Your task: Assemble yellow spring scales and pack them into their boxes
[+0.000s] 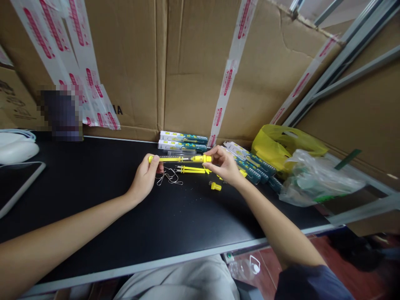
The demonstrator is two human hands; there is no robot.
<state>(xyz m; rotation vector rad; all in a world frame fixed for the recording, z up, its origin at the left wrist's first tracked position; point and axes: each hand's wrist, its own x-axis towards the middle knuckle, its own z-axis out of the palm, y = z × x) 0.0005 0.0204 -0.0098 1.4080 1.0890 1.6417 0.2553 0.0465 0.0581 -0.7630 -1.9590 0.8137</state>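
My left hand [146, 175] pinches the left end of a slim clear tube [170, 159] with a yellow rod inside and a yellow end. At its other end, the fingertips of my right hand [224, 164] close on a yellow end piece [201, 158]. Whether this piece is fully joined to the tube, I cannot tell. The tube is level, just above the black table. Below it lie several yellow rods [192, 170] with dark tips. Bent wire clips [168, 177] rest beneath my left fingers. A small yellow cap [215, 186] lies below my right hand.
Printed narrow boxes [183, 146] lie at the back, with more boxes [250, 162] behind my right hand. A yellow bag [281, 146] and a clear plastic bag [318, 179] are at right. A tablet-like device [21, 183] lies left on the black table [125, 237]; cardboard [131, 62] stands behind.
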